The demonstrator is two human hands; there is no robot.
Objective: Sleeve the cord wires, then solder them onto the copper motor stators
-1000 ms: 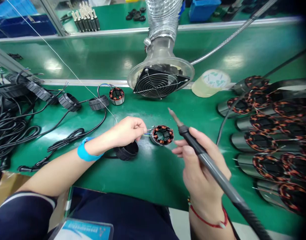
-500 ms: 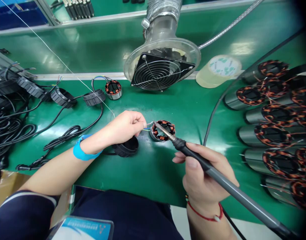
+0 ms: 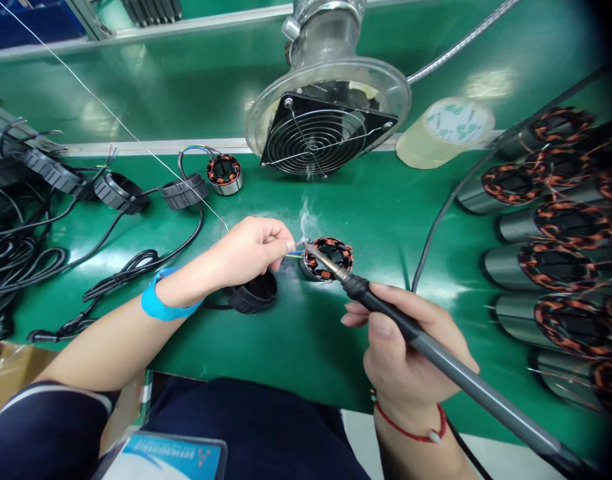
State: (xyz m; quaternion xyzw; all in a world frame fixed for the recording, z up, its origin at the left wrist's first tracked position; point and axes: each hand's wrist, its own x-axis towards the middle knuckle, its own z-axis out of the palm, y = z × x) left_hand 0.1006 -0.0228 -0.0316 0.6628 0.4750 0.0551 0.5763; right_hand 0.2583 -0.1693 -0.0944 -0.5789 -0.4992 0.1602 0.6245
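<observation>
Behind the near stator hangs a fan; right of it lie stacked stators, left of it a black ring. The right hand, curled firmly, holds a soldering iron across its rim, under smoke. The left hand, left of it, pinches thin wire. The stator sits upright on the table, silvery outside, coppery coils within.

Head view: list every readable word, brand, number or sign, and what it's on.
No text can be read.
Badge: line of print and small red mark, too blurred to read.
Tape roll: green print on its white end, too small to read.
</observation>
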